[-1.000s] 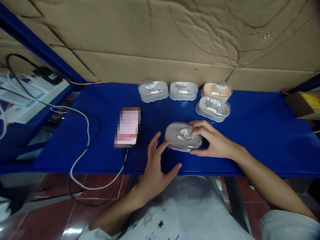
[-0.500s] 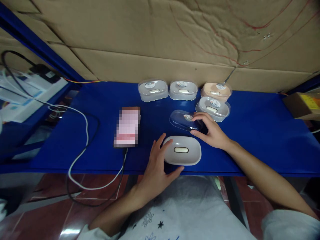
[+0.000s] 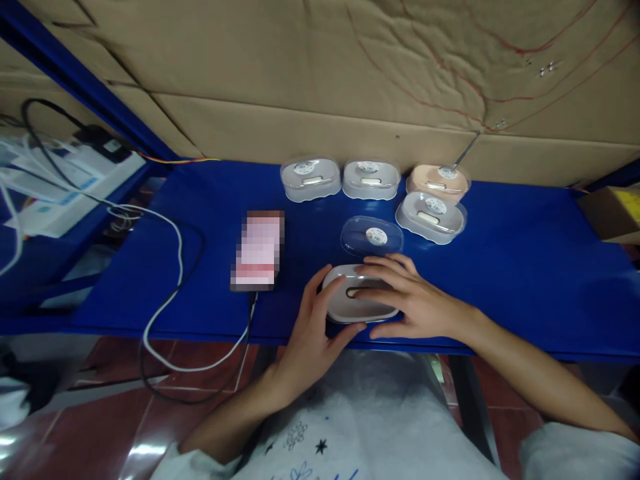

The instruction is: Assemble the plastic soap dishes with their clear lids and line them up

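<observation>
Head view: far left, white cable (image 3: 179,260) looping towards a phone (image 3: 259,257) on the blue worktop (image 3: 210,200). Next along, left grip (image 3: 314,330), thumb and fingers apart, bracketing the left end of the grey dish (image 3: 341,308) near the front edge; clamped or merely resting, impossible to tell. Behind, first lidded dish (image 3: 311,191), then a second lidded dish (image 3: 371,191). And the big change: clear lid (image 3: 373,235) let go, now lying just behind the grey dish! Right grip (image 3: 417,303) across to the dish, fingers spread over its right half; pinching or not, can't tell. Meaning, seemingly: uncovering done, inside within reach of both hands. Farther right, third lidded dish (image 3: 425,227) before a peach dish (image 3: 425,177); lastly, a cardboard box (image 3: 603,210).
</observation>
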`<state>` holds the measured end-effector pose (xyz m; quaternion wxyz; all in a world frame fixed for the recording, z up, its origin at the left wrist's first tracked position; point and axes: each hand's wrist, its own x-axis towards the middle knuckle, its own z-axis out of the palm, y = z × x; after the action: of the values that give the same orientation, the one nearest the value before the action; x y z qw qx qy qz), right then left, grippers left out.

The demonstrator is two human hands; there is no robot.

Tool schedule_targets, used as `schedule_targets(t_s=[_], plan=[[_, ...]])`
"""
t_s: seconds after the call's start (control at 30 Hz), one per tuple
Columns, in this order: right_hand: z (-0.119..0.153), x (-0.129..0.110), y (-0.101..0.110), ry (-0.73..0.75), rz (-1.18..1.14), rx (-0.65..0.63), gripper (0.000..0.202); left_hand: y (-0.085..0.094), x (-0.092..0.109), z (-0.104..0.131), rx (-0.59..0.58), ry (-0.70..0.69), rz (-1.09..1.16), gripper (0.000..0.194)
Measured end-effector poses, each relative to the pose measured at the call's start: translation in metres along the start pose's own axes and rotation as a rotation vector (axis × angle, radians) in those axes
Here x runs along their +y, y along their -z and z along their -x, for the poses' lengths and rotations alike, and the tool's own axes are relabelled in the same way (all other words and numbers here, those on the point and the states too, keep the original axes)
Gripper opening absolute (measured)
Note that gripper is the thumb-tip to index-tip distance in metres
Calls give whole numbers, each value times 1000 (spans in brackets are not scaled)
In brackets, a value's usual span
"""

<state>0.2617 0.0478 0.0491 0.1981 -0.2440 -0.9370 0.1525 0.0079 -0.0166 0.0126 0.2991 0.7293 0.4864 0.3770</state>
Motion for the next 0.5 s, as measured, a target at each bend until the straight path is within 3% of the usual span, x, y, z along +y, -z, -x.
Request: schedule_targets(t_s=[0.13,0.3,0.5], plan=[[-2,0,-5,-4,-112,19,52,0,-1,-1,10,-13,-8,77],[-1,8,2,-76,-254,124,35,-3,-1,0,24,-31,-11,98],[3,22,4,-243,-79,180,31,-4,-2,3,-47,-91,-97,96]])
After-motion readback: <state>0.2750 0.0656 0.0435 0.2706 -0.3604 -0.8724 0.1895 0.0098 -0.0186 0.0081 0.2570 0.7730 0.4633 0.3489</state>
